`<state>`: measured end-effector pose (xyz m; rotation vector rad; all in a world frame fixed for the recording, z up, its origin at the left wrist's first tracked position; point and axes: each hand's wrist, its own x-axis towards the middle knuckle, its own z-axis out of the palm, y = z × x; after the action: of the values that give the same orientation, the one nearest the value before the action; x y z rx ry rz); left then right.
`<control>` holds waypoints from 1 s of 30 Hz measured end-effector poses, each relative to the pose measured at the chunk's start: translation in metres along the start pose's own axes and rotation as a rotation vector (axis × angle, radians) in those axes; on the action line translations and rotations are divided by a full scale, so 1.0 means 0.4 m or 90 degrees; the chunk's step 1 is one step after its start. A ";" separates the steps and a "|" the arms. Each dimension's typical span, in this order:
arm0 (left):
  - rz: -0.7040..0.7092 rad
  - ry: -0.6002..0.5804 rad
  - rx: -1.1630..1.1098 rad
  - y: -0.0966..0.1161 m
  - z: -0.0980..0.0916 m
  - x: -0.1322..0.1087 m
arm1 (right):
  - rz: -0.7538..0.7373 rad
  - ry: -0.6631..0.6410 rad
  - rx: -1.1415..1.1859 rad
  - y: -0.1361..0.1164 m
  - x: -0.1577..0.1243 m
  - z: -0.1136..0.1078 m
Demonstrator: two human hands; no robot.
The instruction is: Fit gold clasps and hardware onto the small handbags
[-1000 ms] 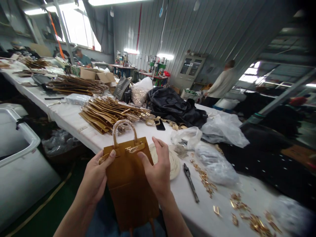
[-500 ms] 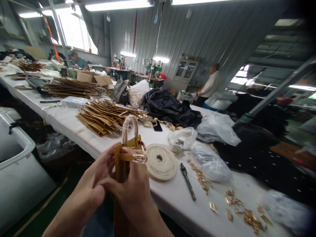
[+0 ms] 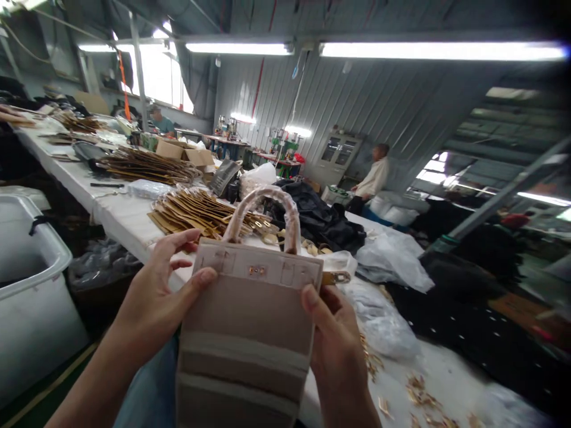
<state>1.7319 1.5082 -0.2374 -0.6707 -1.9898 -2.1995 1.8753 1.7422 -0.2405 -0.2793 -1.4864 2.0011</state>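
Note:
I hold a flat bag panel upright in front of me, its pale beige lining side facing me. A plastic-wrapped handle arches from its top edge and a gold buckle sticks out at the right corner. My left hand grips the left top corner, thumb across the front. My right hand grips the right edge, thumb on the front.
A long white table runs to the far left with stacks of tan bag panels, a black bag, clear plastic bags and scattered gold fittings. A white bin stands at left. Two people are farther back.
The bag panel has turned from its tan outer face, through edge-on, to its beige lining side, and it is now raised closer. My hands shifted to its two top corners.

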 end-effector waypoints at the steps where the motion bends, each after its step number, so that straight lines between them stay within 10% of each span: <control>1: -0.004 -0.055 -0.007 -0.008 0.006 0.004 | 0.007 0.000 0.029 -0.001 0.010 -0.021; 8: -0.208 -0.380 -0.197 -0.101 0.082 -0.035 | 0.062 -0.005 0.062 0.088 -0.004 -0.198; 16: -0.128 -0.587 0.023 -0.192 0.175 -0.043 | 0.148 0.068 0.057 0.189 -0.090 -0.396; 24: -0.209 -0.575 0.026 -0.297 0.336 0.018 | 0.209 0.162 0.038 0.234 -0.002 -0.486; 30: -0.006 -0.519 0.271 -0.454 0.520 0.164 | 0.110 0.214 -0.181 0.302 0.185 -0.550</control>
<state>1.6599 1.7488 -0.3694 -1.6548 -2.6673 -1.5079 1.8872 1.9387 -0.4130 -0.8463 -1.5626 1.7554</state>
